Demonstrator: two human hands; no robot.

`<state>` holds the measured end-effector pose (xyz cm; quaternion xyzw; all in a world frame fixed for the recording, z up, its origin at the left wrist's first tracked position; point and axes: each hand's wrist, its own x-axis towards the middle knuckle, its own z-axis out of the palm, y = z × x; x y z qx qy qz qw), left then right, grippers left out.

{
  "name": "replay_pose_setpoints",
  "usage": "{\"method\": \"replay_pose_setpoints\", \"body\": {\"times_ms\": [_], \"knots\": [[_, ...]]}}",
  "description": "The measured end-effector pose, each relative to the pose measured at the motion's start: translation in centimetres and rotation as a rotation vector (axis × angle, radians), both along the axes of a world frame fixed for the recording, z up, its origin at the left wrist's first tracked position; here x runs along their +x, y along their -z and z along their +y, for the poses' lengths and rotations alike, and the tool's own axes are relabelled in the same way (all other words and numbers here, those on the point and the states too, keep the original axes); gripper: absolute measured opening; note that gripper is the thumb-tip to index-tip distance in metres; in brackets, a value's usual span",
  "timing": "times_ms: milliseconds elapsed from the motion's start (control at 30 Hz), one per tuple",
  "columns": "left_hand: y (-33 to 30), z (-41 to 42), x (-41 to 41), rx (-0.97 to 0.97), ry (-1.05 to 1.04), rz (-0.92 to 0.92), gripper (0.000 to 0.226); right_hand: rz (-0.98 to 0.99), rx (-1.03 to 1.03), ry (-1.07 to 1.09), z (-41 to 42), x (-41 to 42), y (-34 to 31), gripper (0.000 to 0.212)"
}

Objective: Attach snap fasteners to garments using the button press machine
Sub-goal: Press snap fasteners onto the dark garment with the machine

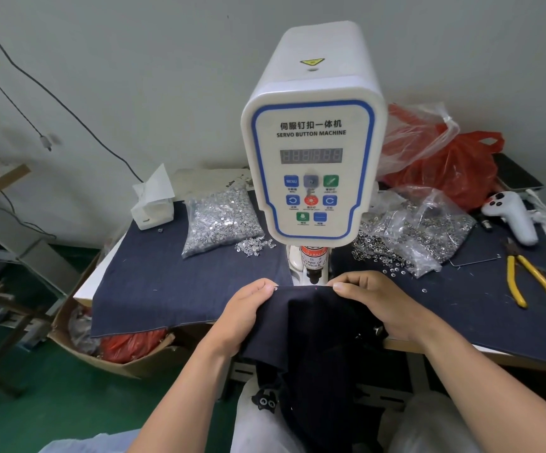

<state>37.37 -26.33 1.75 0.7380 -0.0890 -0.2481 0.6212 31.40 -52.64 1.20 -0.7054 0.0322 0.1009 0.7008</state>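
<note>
Head view: left hand (252, 300) and right hand (368, 297) pinched the limp dark garment (310, 325) (soft, floppy) by its top edge.

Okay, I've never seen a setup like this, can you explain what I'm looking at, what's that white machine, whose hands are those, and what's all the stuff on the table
This single picture comes from a camera worn on a person's head, looking down at their own hands. The white box is a servo button machine, a press that fixes snap fasteners onto cloth; its punch hangs below the control panel. The left hand and right hand each pinch the top edge of a dark garment, holding it stretched just under the punch. A small red light dot shows on that edge. The table is covered by dark blue cloth. On it lie a bag of silver studs, a bag of ring-shaped snap parts, yellow-handled pliers, a tissue box, a white handheld controller and red plastic bags.
</note>
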Motion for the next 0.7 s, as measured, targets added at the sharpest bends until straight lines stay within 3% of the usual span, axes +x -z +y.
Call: {"method": "replay_pose_setpoints", "body": {"times_ms": [267, 533, 700], "knots": [[0.1, -0.1, -0.2, -0.023, -0.042, -0.008, 0.04, -0.008, 0.042, -0.012, -0.1, -0.2, 0.1, 0.022], [0.3, -0.4, -0.1, 0.002, -0.028, -0.031, 0.028, -0.002, 0.068, 0.022, -0.2, -0.3, 0.2, 0.021], [0.3, -1.2, 0.0, 0.075, 0.017, -0.091, 0.028, 0.015, -0.051, 0.083, -0.3, -0.1, -0.2, 0.023]]}}
